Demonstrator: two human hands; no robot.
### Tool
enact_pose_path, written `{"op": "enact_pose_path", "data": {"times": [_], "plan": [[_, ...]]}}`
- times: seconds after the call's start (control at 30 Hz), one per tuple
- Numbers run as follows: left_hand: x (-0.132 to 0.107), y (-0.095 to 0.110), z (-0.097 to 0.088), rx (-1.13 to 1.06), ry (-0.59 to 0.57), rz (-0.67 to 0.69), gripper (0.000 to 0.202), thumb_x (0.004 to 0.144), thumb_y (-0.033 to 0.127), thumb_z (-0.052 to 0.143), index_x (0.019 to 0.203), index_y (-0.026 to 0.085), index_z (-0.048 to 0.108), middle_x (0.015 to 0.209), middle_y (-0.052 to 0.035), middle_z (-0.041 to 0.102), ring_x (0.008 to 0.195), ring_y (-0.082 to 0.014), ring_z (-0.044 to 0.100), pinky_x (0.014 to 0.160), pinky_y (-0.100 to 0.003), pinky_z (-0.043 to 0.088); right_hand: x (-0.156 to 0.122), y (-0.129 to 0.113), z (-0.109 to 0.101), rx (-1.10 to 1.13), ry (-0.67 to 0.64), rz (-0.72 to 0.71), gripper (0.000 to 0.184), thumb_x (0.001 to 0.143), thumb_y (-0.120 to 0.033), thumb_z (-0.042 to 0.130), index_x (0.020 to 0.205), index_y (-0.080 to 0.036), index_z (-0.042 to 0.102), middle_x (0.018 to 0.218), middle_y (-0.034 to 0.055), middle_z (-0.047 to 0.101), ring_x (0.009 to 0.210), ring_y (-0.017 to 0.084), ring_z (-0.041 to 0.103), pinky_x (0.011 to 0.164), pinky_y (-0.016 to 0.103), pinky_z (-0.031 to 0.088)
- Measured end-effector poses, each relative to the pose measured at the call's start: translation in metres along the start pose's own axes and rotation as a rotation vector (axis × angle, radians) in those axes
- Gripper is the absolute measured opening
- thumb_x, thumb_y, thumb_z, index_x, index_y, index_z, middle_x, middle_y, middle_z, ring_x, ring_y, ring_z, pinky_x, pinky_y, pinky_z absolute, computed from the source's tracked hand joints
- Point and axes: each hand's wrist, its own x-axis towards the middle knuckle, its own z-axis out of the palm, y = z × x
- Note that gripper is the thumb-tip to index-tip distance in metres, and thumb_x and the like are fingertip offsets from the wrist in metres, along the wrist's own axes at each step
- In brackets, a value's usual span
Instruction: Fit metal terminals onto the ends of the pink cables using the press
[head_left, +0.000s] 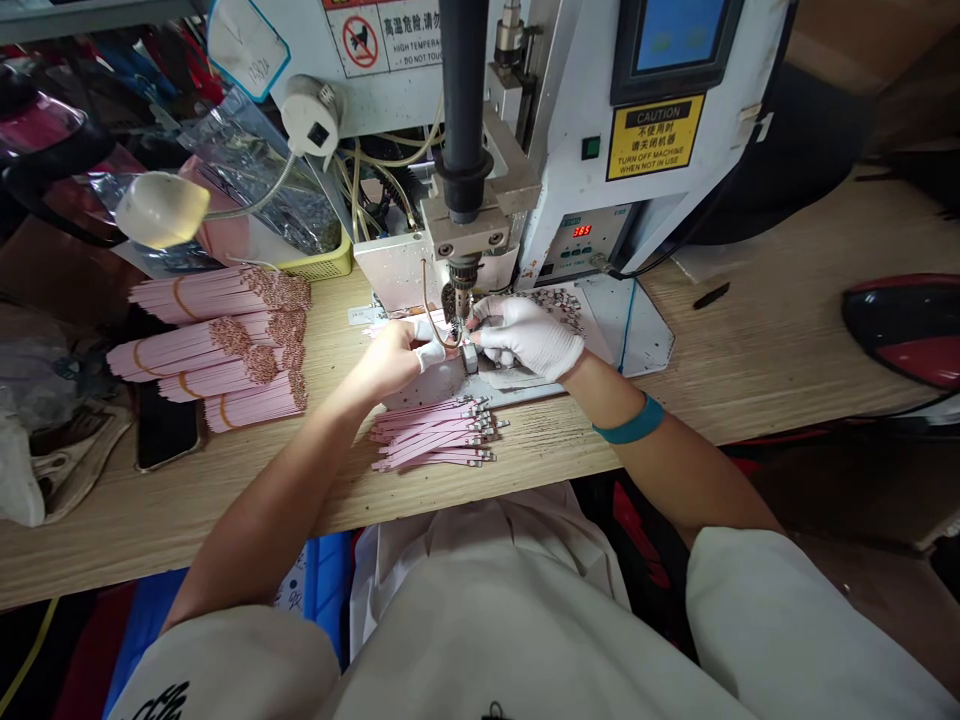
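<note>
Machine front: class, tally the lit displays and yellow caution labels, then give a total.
Lit displays: 2 (blue screen, red digital readout)
Yellow caution labels: 1 (yellow caution label)
Total: 3

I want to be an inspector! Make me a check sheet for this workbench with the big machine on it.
Surface: scuffed pale wood-grain workbench.
Job's things: bundled pink flat cables with copper ends and orange bands; loose pink flat cables with metal ends; press machine.
Clutter: phone, yellow basket, foil bags.
Grippers: left hand with white finger cots, right hand in a white glove, both at the press head; their grip is hidden.
Cables: thin yellow tubes behind the press.
Surroundings: white lamp, yellow caution label.
</note>
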Motion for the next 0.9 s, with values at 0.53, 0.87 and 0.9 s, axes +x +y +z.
{"op": "enact_pose_path", "data": {"times": [0.53,0.87,0.9], "plan": [[-0.002,0.015,-0.001,0.051,0.011,-0.045,0.021,0.062,0.032,0.071,0.062,0.013,0.061,0.061,0.0037,0.051,0.059,-0.0095,0.041,0.059,-0.023,0.032,-0.005,-0.008,0.003,0.01,0.04,0.033,0.017,0.08,0.002,0.062,0.082,-0.014,0.057,0.066,-0.0025,0.054,0.042,0.003,0.043,0.031,0.015,0.032],[-0.001,0.015,-0.001,0.02,-0.014,-0.021,0.021,0.063,0.032,0.072,0.063,0.012,0.065,0.063,0.0019,0.058,0.06,-0.0103,0.045,0.059,-0.023,0.034,-0.001,-0.001,0.001,0.047,-0.011,0.008,0.017,0.078,-0.005,0.065,0.083,-0.017,0.053,0.061,-0.0042,0.049,0.043,0.005,0.042,0.032,0.017,0.03],[-0.001,0.014,-0.003,0.02,-0.013,-0.007,0.021,0.064,0.033,0.072,0.066,0.012,0.067,0.065,0.0011,0.06,0.062,-0.011,0.048,0.059,-0.023,0.036,-0.001,-0.001,-0.001,0.025,-0.011,0.001,0.017,0.078,-0.008,0.066,0.084,-0.017,0.053,0.06,-0.0043,0.049,0.044,0.006,0.043,0.033,0.017,0.03]]}}
